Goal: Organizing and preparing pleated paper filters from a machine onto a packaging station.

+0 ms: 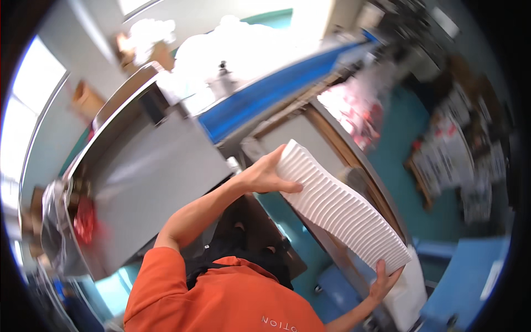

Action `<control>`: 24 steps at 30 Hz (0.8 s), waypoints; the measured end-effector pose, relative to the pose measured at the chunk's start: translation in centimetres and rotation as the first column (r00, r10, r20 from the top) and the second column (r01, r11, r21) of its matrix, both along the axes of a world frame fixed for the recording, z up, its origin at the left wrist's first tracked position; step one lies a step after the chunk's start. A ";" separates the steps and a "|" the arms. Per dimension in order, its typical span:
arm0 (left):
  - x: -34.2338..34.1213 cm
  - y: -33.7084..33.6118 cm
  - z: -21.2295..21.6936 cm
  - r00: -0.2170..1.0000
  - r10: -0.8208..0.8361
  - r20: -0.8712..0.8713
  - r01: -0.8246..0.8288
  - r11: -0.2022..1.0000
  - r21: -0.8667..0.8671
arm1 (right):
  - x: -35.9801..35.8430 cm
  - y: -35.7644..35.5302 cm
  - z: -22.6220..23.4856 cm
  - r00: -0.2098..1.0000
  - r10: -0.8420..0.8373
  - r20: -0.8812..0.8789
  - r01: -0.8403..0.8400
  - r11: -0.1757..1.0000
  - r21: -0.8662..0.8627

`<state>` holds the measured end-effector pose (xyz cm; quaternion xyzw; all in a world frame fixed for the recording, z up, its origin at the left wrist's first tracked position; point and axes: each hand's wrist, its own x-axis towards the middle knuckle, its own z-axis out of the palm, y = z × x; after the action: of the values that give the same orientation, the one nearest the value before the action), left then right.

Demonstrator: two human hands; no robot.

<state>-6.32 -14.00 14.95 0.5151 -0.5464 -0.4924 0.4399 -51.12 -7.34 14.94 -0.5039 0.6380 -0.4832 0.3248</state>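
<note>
White ribbed piece (343,207), one, right of centre in the frame; long axis slants from upper centre down to lower right, gently waved, ribs running crosswise. Hands, two, partly closed on it: left hand (268,176) grips the upper end, thumb across the near face; right hand (385,281) grips the lower end, thumb up on the face. Brown-edged frame (327,130), one, lies behind the piece in view, its long edge slanting similarly. Teal floor (402,130) opens beyond, at right. Grey table (155,166), one, at left.
</note>
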 end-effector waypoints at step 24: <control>5.4 29.9 -7.6 -0.498 0.775 -0.390 -0.727 -0.128 0.675 | 82.5 4.7 -2.1 -0.312 0.642 -0.700 -0.927 -0.367 0.076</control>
<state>-0.90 15.95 7.39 0.4676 0.3167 -0.1533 0.8109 31.33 -2.61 12.83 -0.9614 -0.1289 -0.0595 0.2359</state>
